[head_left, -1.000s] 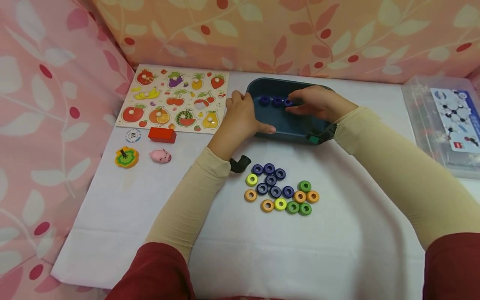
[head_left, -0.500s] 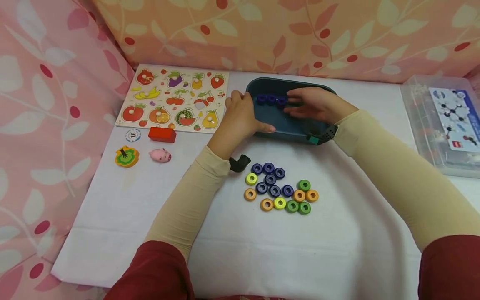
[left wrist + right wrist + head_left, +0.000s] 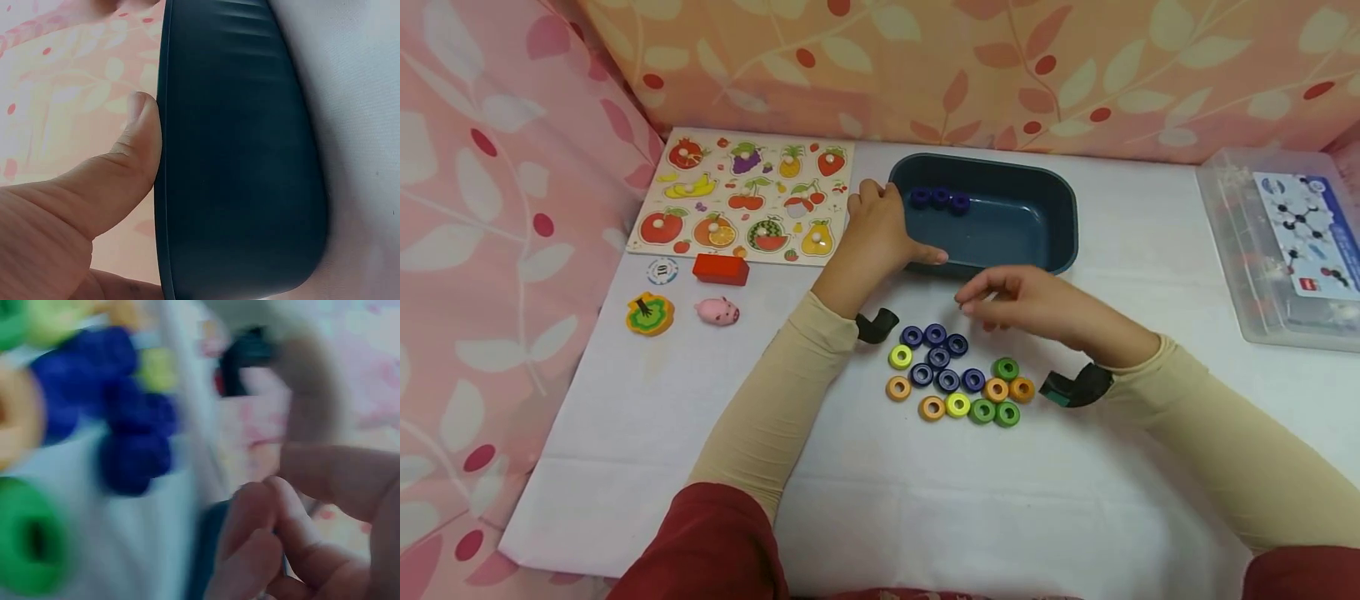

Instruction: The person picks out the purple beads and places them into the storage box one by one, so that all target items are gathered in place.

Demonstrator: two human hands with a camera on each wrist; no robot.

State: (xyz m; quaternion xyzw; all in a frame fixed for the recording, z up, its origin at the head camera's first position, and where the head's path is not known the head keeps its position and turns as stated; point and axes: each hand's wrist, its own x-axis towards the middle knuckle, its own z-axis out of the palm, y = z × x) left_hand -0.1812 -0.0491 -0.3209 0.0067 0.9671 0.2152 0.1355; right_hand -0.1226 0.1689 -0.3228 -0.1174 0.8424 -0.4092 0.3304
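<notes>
A dark teal plastic tray (image 3: 1000,225) sits at the back of the table, with three dark blue ring beads (image 3: 940,198) in a row along its far left inside. My left hand (image 3: 880,229) holds the tray's left end, fingers over the far side and thumb along the near rim. In the left wrist view the thumb (image 3: 140,134) presses on the rim. My right hand (image 3: 1037,304) is in front of the tray, fingers loosely bent, nothing visible between them. Just below it lie loose beads: several blue (image 3: 947,381), orange (image 3: 996,390) and green (image 3: 982,411), plus two yellow (image 3: 957,405).
On the left lie a fruit peg puzzle (image 3: 737,200), a red block (image 3: 721,269), a poker chip (image 3: 662,271), a toy pig (image 3: 717,311) and a tree-shaped piece (image 3: 650,314). A clear plastic case (image 3: 1262,317) stands at the right; patterned curtains (image 3: 985,75) border the table.
My right hand has let go of the blue beads, now pushed left into a tighter row, and has come out of the tray toward the loose beads. My left hand stays on the tray.
</notes>
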